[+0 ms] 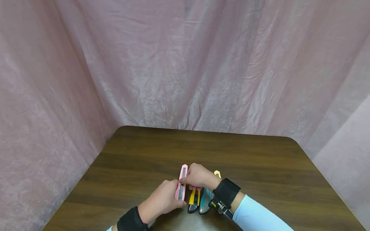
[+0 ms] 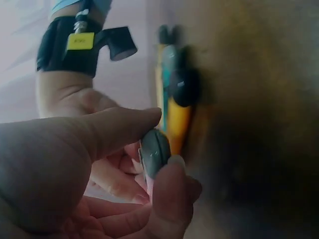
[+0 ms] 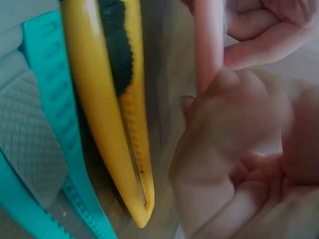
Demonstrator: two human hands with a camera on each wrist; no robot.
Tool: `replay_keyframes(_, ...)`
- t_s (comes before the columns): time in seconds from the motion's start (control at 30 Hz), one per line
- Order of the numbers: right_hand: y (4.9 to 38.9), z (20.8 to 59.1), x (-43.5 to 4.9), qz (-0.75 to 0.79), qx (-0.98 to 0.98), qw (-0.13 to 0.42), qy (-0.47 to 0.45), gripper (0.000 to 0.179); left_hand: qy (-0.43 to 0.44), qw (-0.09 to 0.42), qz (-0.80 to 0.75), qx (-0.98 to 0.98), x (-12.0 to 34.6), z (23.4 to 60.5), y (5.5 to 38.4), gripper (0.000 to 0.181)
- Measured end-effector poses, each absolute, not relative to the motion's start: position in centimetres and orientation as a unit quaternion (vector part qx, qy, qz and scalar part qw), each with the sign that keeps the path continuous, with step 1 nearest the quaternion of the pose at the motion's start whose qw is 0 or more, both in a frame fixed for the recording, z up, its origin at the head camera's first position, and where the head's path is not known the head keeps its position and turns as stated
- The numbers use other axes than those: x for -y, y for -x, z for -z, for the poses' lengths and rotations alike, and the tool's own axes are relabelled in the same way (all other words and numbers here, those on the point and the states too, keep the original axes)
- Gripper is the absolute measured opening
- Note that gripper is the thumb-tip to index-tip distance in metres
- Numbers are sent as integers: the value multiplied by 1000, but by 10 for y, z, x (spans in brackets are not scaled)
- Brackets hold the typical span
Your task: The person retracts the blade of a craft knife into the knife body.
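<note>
A pink utility knife with a grey strip (image 1: 183, 172) is held between both hands near the middle of the table's front. My left hand (image 1: 164, 197) pinches its near end; the left wrist view shows thumb and fingertips round the dark grey butt (image 2: 155, 153). My right hand (image 1: 200, 175) grips the pink body (image 3: 209, 40) farther up, its fingers curled. Just right of it lie a yellow-and-black utility knife (image 1: 193, 200) and a teal-and-grey utility knife (image 1: 204, 202), side by side. The tip of a pale yellow knife (image 1: 217, 173) shows beyond the right wrist, the rest hidden by the arm.
Both hands work above a dark wood table (image 1: 138, 154) with rounded far corners. Pink curtains (image 1: 173, 64) hang behind it and along its sides. Black straps (image 1: 226, 192) with small cameras circle the wrists, the right one hanging over the knives.
</note>
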State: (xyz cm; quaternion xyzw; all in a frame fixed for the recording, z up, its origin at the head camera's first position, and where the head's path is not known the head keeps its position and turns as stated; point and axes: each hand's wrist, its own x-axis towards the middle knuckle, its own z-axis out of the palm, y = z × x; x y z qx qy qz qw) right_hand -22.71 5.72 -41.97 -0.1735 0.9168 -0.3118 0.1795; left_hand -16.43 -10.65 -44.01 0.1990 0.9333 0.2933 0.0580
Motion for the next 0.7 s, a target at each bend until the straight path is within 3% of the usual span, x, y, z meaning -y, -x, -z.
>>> replay_keyframes(0.3,218,429,-45,199,-953,161,163,26,-207,81,-243,-944,100,453,159,42)
replay_keyframes(0.7,216,433,-43,190,-960,139,156,33,-183,89,-232,-951,101,455,156,45)
